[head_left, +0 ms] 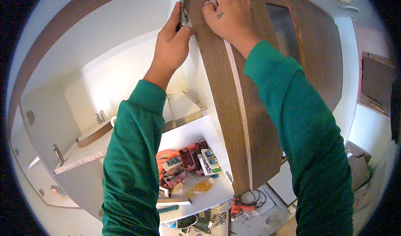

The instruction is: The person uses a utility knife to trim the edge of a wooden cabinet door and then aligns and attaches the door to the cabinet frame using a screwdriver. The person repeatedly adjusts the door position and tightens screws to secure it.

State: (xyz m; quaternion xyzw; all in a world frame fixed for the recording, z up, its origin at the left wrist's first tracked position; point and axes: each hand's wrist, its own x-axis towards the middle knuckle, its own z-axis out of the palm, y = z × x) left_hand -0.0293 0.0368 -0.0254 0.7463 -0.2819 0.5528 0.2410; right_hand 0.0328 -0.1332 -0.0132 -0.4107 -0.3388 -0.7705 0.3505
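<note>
A brown wood-grain cabinet door (221, 94) stands swung out in front of me, its pale edge strip running down its length. At its upper left edge sits a metal hinge (184, 16). My left hand (170, 48) grips around this hinge, index finger stretched up along it and thumb against the door's edge. Higher up, my right hand (229, 16) rests against the door with its fingers curled in a pinch. A small pale bit shows between those fingers, too hidden to name.
White cabinet shelves (112, 81) open on the left, with a curved brown-edged piece (94, 135) inside. Below lie red bins (188, 158) of small parts, an orange hose (167, 154) and a plastic bag (192, 188). An orange power tool (241, 206) with a black cord lies lower down.
</note>
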